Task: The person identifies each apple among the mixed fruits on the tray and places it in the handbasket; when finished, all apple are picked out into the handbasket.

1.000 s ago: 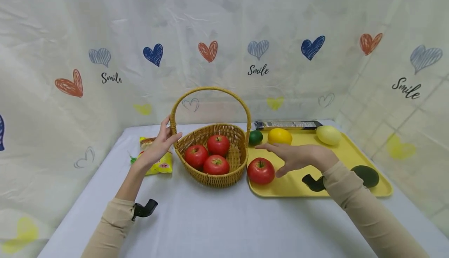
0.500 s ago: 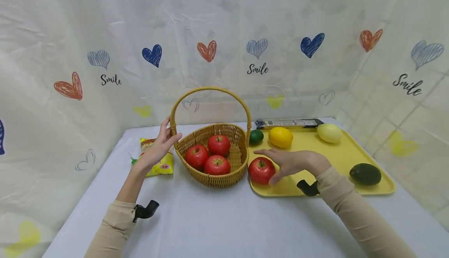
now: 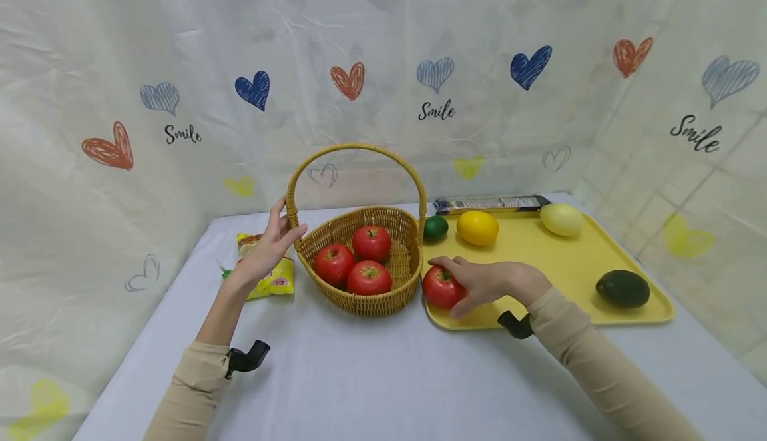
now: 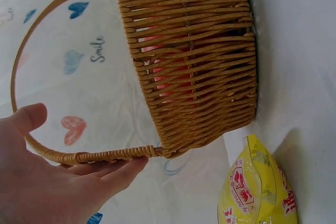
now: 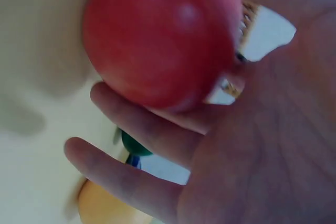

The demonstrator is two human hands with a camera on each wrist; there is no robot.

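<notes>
A woven basket [image 3: 359, 304] with a tall arched handle [image 3: 356, 146] holds several objects, among them red apples [image 3: 369, 278]. My left hand [image 3: 267, 251] touches the handle's left side. In the left wrist view its fingers [image 4: 123, 174] lie along the handle, while the thumb stands away from it. To the basket's right, my right hand [image 3: 485, 284] holds another red apple [image 3: 442, 288] at the near left corner of the yellow tray [image 3: 539, 318]. In the right wrist view, thumb and fingers curve around this apple [image 5: 163, 35]; two fingers extend below it.
On the tray are a green lime-like fruit [image 3: 435, 228], a lemon [image 3: 477, 228], a pale yellow fruit [image 3: 561, 219] and a dark green avocado-like fruit [image 3: 623, 289]. A dark, long package [image 3: 491, 204] lies along its back. Left of the basket lies a yellow snack bag [image 3: 278, 280].
My right hand has moved left and down onto the apple, its fingers and thumb coming around it. The left hand stays at the basket handle. The head view has shifted slightly.
</notes>
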